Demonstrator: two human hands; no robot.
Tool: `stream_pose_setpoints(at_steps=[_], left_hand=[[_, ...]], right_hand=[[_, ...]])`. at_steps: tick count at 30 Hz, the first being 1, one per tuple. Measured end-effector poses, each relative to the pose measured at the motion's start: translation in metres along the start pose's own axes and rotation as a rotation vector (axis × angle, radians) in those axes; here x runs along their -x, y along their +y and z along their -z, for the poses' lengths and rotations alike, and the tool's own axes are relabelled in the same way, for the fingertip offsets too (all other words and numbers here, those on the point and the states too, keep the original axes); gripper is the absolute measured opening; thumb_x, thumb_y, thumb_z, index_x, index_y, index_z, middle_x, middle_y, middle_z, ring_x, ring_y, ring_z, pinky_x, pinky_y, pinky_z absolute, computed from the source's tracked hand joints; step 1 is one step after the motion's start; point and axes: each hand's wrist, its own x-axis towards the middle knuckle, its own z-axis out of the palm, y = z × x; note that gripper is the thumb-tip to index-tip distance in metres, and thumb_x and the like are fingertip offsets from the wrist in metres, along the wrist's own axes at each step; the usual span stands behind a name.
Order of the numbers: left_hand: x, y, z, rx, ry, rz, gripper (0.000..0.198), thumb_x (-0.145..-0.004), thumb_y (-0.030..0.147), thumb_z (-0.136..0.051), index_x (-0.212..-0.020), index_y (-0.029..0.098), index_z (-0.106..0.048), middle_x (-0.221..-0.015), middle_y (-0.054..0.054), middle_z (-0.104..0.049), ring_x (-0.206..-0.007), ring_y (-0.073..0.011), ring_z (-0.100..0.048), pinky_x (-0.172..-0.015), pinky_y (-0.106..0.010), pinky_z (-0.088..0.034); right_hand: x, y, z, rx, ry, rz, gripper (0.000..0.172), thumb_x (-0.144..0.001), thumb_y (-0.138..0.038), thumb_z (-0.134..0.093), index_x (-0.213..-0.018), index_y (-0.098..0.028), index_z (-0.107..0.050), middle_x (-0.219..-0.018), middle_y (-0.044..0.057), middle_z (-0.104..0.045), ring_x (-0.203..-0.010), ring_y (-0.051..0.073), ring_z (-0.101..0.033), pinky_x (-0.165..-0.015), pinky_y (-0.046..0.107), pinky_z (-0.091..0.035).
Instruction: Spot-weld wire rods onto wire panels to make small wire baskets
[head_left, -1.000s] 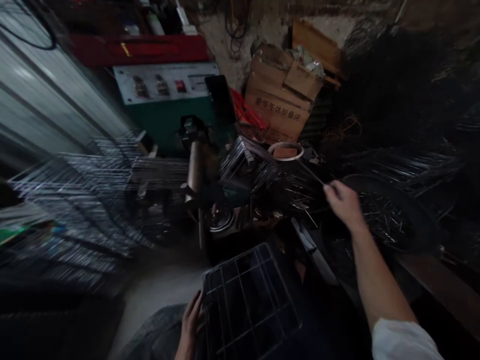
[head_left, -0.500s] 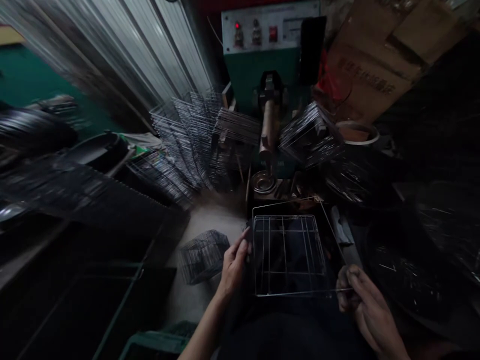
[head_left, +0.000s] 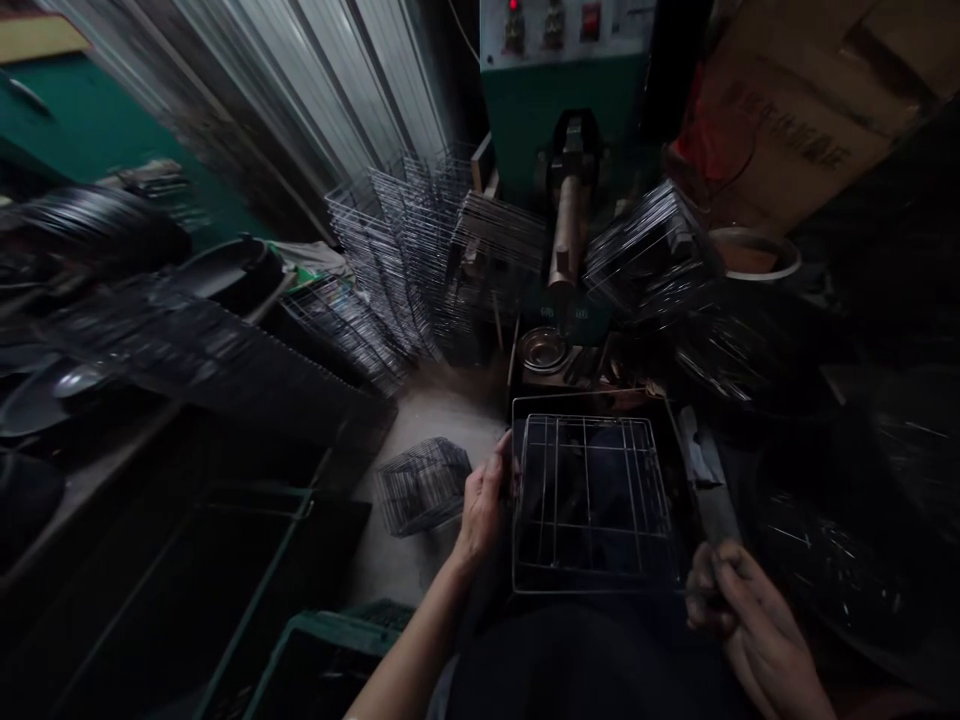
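Over my lap lies a wire grid panel [head_left: 587, 524] of thin crossed rods, with a larger rectangular wire frame [head_left: 515, 540] around it. My left hand [head_left: 480, 510] is closed on the left side of the wire frame, thumb on top and fingers partly hidden. At the lower right corner, my right hand [head_left: 750, 615] has its fingers pinched together on the frame. The fingertips there are dark and the exact grip is hard to see. Beyond the panel stands a green machine [head_left: 517, 110] with a thick metal electrode arm [head_left: 568, 235] above a small round metal dish [head_left: 544, 349].
Stacks of wire racks [head_left: 397, 260] lean left of the machine, and another wire bundle [head_left: 637, 250] sits right of it. A wire basket shape [head_left: 424, 485] rests on the floor. Green crates [head_left: 330, 625] stand lower left. A cardboard box [head_left: 810, 130] and white-rimmed bucket [head_left: 784, 262] are at right.
The wire frame has swung round so its sides now run nearly parallel to the grid panel. Both hands keep hold. The camera view has shifted, moving the surroundings right and slightly up.
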Motion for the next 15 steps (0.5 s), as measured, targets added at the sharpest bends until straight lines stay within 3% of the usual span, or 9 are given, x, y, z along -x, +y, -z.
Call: stream_pose_setpoints(at_steps=[2, 5, 10, 13, 15], left_hand=[[-0.003, -0.007, 0.002, -0.110, 0.014, -0.012, 0.059, -0.090, 0.052, -0.058, -0.137, 0.017, -0.058, -0.114, -0.009, -0.073, -0.098, -0.0221, -0.069, -0.090, -0.035, -0.053], [-0.010, -0.020, 0.006, -0.306, -0.013, -0.037, 0.055, -0.089, 0.045, -0.060, -0.135, 0.015, -0.060, -0.135, -0.011, -0.065, -0.126, -0.0282, -0.059, -0.112, -0.041, -0.042], [-0.020, -0.037, 0.010, -0.408, -0.132, -0.040, 0.051, -0.093, 0.042, -0.052, -0.136, 0.015, -0.058, -0.141, -0.009, -0.059, -0.133, -0.0272, -0.054, -0.117, -0.043, -0.037], [-0.023, -0.042, 0.011, -0.426, -0.167, -0.026, 0.055, -0.094, 0.043, -0.051, -0.139, 0.013, -0.055, -0.142, -0.011, -0.058, -0.133, -0.0292, -0.054, -0.116, -0.045, -0.038], [-0.024, -0.045, 0.012, -0.453, -0.174, -0.023, 0.057, -0.094, 0.044, -0.050, -0.140, 0.012, -0.054, -0.142, -0.011, -0.057, -0.133, -0.0300, -0.054, -0.116, -0.046, -0.038]], right_hand=[[-0.002, 0.010, -0.001, 0.057, -0.016, 0.002, 0.030, -0.089, -0.050, -0.065, -0.081, -0.024, -0.052, -0.079, -0.001, -0.052, -0.063, 0.015, -0.054, -0.057, 0.027, -0.049], [-0.010, 0.022, 0.005, 0.268, 0.048, 0.054, 0.036, -0.086, -0.054, -0.067, -0.074, -0.023, -0.053, -0.069, -0.001, -0.051, -0.059, 0.016, -0.051, -0.055, 0.027, -0.048], [-0.036, 0.032, 0.022, 0.588, 0.106, 0.151, 0.043, -0.087, -0.063, -0.059, -0.073, -0.023, -0.056, -0.066, -0.001, -0.053, -0.061, 0.017, -0.054, -0.055, 0.025, -0.049], [-0.057, 0.035, 0.020, 0.622, 0.116, 0.206, 0.039, -0.089, -0.063, -0.056, -0.088, -0.023, -0.060, -0.068, -0.002, -0.057, -0.060, 0.017, -0.058, -0.053, 0.025, -0.050], [-0.072, 0.034, 0.015, 0.652, 0.134, 0.286, 0.041, -0.090, -0.061, -0.056, -0.106, -0.023, -0.061, -0.086, 0.003, -0.067, -0.077, 0.020, -0.067, -0.066, 0.028, -0.055]])
